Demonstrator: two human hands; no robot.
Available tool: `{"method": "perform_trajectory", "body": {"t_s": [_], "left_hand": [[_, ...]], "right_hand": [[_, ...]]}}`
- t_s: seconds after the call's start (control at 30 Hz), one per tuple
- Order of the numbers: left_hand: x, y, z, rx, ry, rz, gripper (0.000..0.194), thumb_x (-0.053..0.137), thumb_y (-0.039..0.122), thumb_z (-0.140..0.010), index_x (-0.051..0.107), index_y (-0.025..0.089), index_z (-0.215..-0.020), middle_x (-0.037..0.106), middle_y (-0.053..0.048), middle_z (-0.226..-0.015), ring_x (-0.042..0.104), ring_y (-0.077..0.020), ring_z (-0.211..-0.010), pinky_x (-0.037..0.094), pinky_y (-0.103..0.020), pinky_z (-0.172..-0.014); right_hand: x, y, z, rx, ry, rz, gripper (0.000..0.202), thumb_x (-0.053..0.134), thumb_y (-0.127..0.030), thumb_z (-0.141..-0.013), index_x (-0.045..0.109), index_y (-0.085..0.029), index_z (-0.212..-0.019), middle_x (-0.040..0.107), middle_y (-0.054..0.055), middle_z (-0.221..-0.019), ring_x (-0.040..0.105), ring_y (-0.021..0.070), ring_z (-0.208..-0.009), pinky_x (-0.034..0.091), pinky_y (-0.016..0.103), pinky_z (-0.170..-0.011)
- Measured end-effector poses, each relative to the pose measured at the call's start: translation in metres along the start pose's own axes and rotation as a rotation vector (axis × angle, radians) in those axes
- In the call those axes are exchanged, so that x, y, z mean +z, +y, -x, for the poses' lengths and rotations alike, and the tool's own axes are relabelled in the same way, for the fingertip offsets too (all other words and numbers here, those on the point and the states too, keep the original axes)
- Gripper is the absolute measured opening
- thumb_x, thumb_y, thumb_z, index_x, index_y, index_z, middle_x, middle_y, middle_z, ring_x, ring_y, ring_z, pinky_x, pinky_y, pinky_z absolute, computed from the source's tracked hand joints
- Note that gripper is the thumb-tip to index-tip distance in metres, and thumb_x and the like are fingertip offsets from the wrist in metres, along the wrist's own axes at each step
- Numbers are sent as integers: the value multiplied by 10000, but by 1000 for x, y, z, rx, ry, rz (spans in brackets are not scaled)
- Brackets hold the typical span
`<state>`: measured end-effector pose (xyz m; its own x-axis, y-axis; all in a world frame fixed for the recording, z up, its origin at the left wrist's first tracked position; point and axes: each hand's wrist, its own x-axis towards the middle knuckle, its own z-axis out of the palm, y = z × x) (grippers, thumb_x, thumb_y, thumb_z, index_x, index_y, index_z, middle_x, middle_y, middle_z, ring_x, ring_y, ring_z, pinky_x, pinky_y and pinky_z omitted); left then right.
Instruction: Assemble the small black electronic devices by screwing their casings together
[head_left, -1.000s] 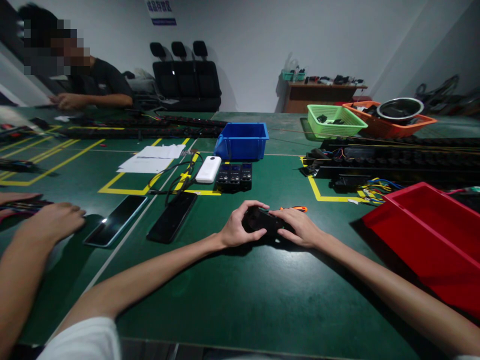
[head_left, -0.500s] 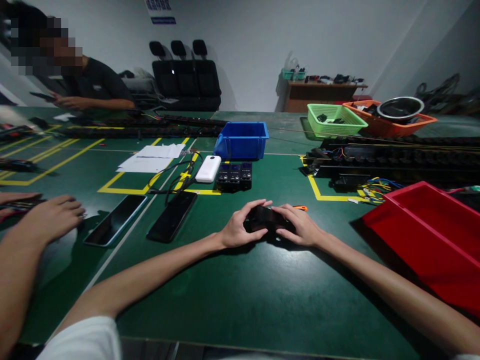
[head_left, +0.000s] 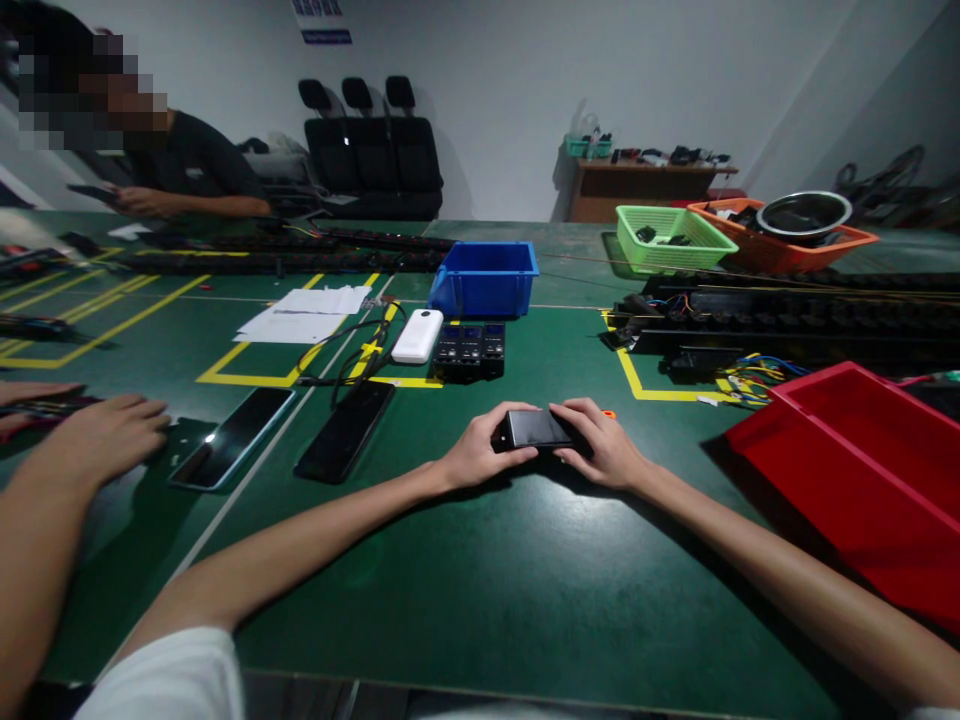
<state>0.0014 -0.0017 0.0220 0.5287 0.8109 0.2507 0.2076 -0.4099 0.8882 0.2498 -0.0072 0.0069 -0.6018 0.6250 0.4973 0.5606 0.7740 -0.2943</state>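
Note:
Between my two hands is a small black box-shaped device (head_left: 536, 428) with a smooth, shiny flat face turned up toward me. My left hand (head_left: 484, 448) grips its left end, thumb along the near edge and fingers over the far side. On its right end, my right hand (head_left: 600, 445) closes in the same way. Part of an orange object (head_left: 609, 414) peeks out behind my right hand; the rest is hidden. Farther back stand several black box-shaped modules (head_left: 470, 352) in a row, beside a white power bank (head_left: 418, 336).
Two phones, one black (head_left: 345, 432) and one light-edged (head_left: 234, 438), lie left of my arm. A co-worker's hand (head_left: 112, 435) rests at far left. A red bin (head_left: 870, 480) stands right, a blue bin (head_left: 484, 280) behind, and long black assemblies (head_left: 787, 318) with wires back right.
The black device has been tilted in my hands, so its shiny flat face now shows where a dark side showed before. Both hands keep their hold in nearly the same place.

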Motion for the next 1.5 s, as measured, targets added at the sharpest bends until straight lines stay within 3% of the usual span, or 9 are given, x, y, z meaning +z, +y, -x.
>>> {"method": "perform_trajectory", "body": {"t_s": [0.83, 1.17, 1.5], "left_hand": [[-2, 3, 0, 24, -6, -49, 546, 681, 458, -793, 529, 208, -1255, 632, -74, -1203, 618, -222, -1048, 486, -333, -908], [5, -9, -1, -1, 48, 226, 522, 718, 390, -777, 504, 191, -1209, 574, -145, -1326, 599, -259, -1168, 486, -391, -970], [1, -12, -1, 47, -64, 285, 400, 686, 322, -818, 475, 192, -1132, 512, -162, -1409, 507, -269, -1301, 358, -475, -1101]], "right_hand": [[0, 0, 0, 17, -7, -8, 630, 587, -388, -890, 336, -195, -1436, 503, 179, -1247, 587, 293, -1055, 556, 459, -824], [1, 1, -3, 127, 61, -156, 610, 617, -337, -877, 345, -210, -1408, 538, 162, -1270, 580, 284, -1091, 554, 453, -841], [6, 4, 0, 61, 92, -221, 678, 620, -295, -876, 276, -245, -1458, 474, 175, -1360, 514, 303, -1229, 552, 479, -907]]}}
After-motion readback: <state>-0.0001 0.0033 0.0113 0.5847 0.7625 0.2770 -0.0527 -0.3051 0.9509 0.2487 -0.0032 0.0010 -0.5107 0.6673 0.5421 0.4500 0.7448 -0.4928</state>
